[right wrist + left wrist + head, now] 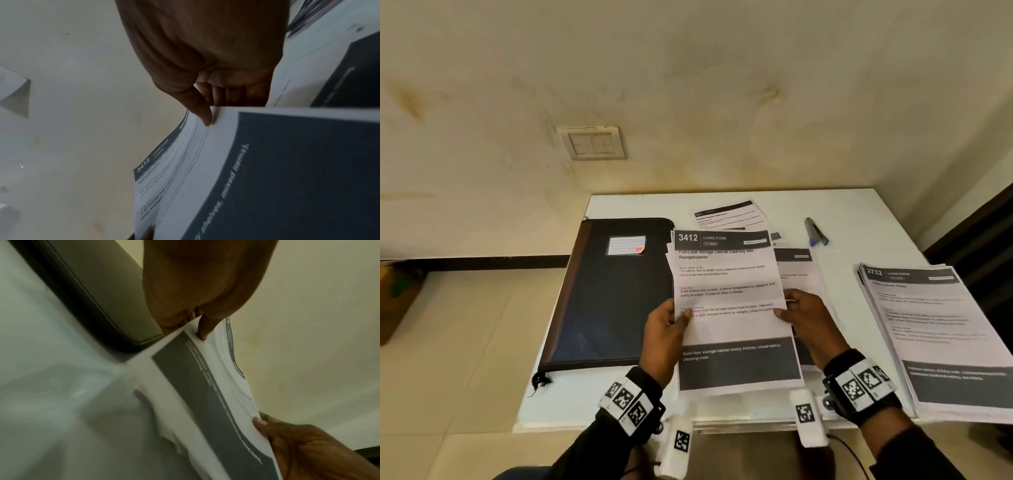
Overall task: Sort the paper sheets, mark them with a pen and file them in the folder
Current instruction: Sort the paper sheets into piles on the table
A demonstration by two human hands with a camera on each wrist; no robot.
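Both hands hold a small bundle of sheets (732, 308) above the counter's (842, 212) near edge: left hand (666, 329) and right hand (806, 320) each pinch a side. The closed folder (613, 291) lies at the left edge, the pen (816, 232) near the far right corner, a stack (941, 335) at the right edge.

Left hand (197, 288) thumb pinching paper sheets (216, 394), right hand (308, 447) opposite, folder (107, 305) behind

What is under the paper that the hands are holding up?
Under the held sheet, more printed sheets lie spread on the white table. Both the left hand and right hand pinch it. It hides most of those sheets.
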